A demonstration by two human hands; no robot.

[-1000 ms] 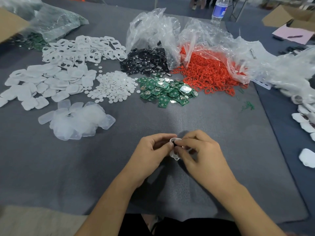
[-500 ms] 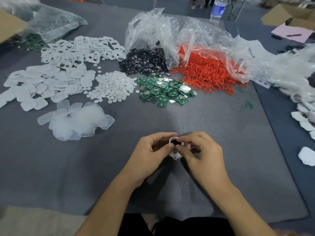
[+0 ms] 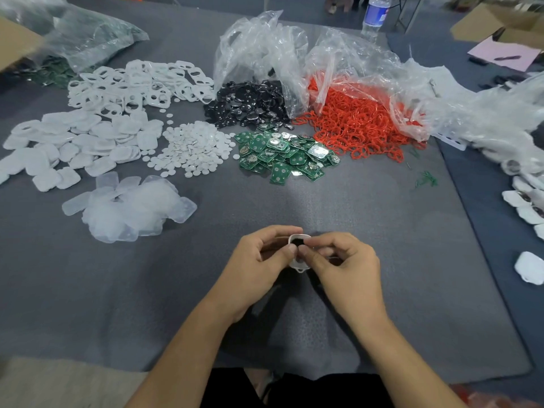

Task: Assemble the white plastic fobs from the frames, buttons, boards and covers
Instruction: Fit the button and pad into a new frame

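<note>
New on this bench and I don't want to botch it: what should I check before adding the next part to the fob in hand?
1. Left hand and right hand both pinch the white frame: ok.
2. Black insert seated flat in the frame: cannot tell, fingers cover it.
3. Green boards lie loose ahead: ok.
4. White covers piled at far left: ok.
5. A hand free to pick: not ok.

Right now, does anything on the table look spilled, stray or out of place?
Only minor strays: a few white buttons lie apart from the button pile, toward the frames, and small green bits lie alone right of the boards. Nothing looks damaged.
</note>
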